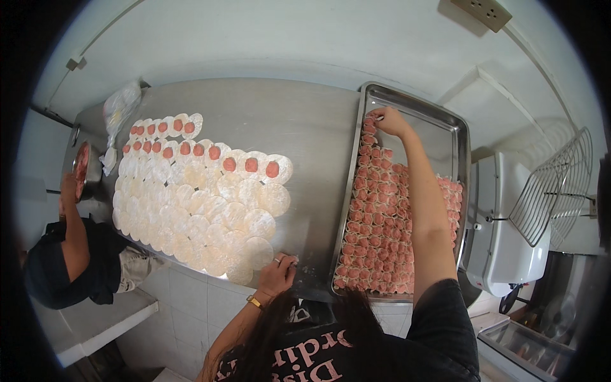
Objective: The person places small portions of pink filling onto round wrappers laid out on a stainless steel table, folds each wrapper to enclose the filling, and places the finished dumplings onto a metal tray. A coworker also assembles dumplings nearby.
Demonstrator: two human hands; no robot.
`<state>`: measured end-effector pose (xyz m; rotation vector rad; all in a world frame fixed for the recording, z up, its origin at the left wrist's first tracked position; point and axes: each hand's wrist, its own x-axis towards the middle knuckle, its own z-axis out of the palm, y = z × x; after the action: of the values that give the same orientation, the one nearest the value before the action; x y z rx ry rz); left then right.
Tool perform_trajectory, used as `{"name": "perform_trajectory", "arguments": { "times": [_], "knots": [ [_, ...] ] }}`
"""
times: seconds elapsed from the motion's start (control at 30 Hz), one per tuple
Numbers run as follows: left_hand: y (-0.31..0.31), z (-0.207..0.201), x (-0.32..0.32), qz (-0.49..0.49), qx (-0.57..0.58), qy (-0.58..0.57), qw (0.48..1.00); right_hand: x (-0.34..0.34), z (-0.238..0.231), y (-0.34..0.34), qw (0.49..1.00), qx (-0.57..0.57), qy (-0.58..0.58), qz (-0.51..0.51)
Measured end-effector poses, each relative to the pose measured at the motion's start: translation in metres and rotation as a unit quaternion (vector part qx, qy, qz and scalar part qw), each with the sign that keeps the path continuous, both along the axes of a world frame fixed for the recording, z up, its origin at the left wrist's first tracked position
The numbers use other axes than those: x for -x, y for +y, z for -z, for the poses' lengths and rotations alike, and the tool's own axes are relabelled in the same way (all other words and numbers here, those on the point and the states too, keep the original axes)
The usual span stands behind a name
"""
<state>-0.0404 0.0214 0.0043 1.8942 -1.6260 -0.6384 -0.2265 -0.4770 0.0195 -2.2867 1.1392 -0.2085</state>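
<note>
My right hand (391,121) reaches to the far left corner of a metal tray (459,137), its fingers pinched on a dumpling (369,121) with pink filling. Rows of similar open-topped dumplings (384,215) fill much of the tray, partly hidden under my right forearm. At the table's near edge my left hand (278,275) is curled closed beside the nearest wrappers; what its fingers hold, if anything, is hidden. Overlapping round floured wrappers (191,207) spread across the steel table (312,134). The far rows carry lumps of pink filling (251,165).
On the left, a co-worker (83,254) has a hand at a metal bowl (93,170) of pink filling. Behind it lies a clear plastic bag (121,108). A white appliance (509,223) and a wire rack (552,191) stand right of the tray.
</note>
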Motion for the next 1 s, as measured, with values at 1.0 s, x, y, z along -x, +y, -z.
{"name": "perform_trajectory", "arguments": {
  "times": [1.0],
  "knots": [
    [-0.004,-0.004,0.001,0.0,0.034,-0.001,0.999,0.079,-0.008,0.05,0.989,-0.108,-0.092,0.039]
  ]
}}
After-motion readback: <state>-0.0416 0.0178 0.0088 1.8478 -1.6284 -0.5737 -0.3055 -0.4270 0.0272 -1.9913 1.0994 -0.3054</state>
